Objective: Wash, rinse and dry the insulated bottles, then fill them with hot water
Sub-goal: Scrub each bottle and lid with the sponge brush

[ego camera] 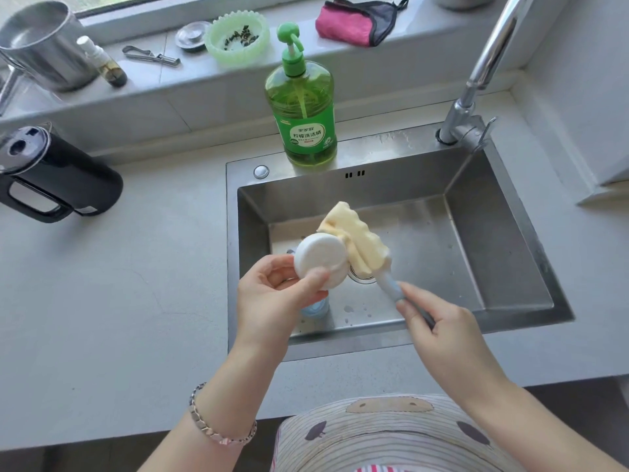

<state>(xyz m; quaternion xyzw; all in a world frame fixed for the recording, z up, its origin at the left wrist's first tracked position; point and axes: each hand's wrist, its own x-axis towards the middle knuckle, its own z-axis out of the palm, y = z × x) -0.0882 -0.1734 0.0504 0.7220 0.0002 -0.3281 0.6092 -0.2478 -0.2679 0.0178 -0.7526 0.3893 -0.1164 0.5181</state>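
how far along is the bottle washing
Nothing looks finished yet. The left hand holds a white lid, the right hand holds the sponge brush beside it. A pale blue bottle sits in the sink; rinsing, drying and filling from the kettle remain.

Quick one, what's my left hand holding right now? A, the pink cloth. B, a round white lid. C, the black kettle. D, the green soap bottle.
B: the left hand pinches the white lid over the sink, while the right hand grips the sponge brush.
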